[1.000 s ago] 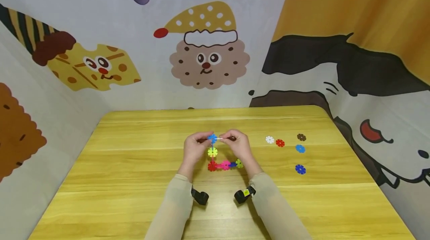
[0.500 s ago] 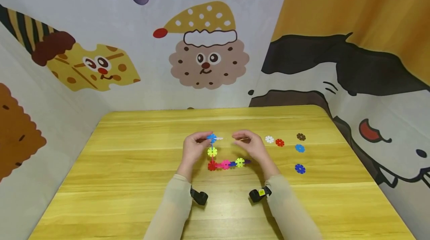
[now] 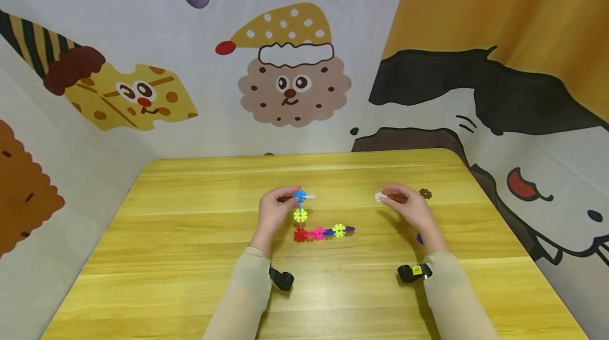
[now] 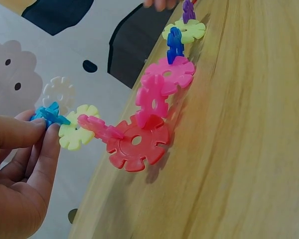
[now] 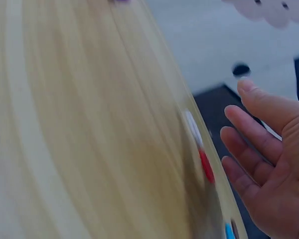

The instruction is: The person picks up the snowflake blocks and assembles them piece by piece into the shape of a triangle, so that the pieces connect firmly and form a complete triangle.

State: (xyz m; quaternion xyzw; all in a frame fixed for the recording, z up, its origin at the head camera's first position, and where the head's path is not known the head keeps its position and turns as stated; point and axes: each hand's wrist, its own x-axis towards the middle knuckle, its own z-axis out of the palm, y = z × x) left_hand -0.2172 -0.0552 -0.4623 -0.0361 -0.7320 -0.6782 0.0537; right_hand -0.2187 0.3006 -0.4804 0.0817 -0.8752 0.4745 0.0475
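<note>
My left hand (image 3: 275, 214) pinches a light blue snowflake disc (image 4: 50, 115) between thumb and fingers. A white snowflake disc (image 4: 60, 92) is slotted into it. From the blue disc a chain runs through a yellow disc (image 4: 78, 128) and a pink one (image 4: 99, 128) to a red disc (image 4: 137, 142) at the corner. It continues right through pink, blue and yellow discs to a purple disc (image 3: 350, 229). My right hand (image 3: 413, 212), fingers spread and holding nothing, hovers by a loose white disc (image 3: 378, 197) and a loose red disc (image 5: 206, 167), which its fingers partly cover in the head view.
On the wooden table (image 3: 190, 255), a brown disc (image 3: 425, 193) lies beyond my right hand. A dark blue disc (image 3: 420, 238) is mostly hidden behind the right wrist; a light blue one (image 5: 229, 231) shows at the right wrist view's bottom edge. A printed curtain (image 3: 214, 134) stands behind the table.
My right hand has left the white disc on the chain and moved right to the loose white and red discs. My left hand keeps its pinch on the light blue disc.
</note>
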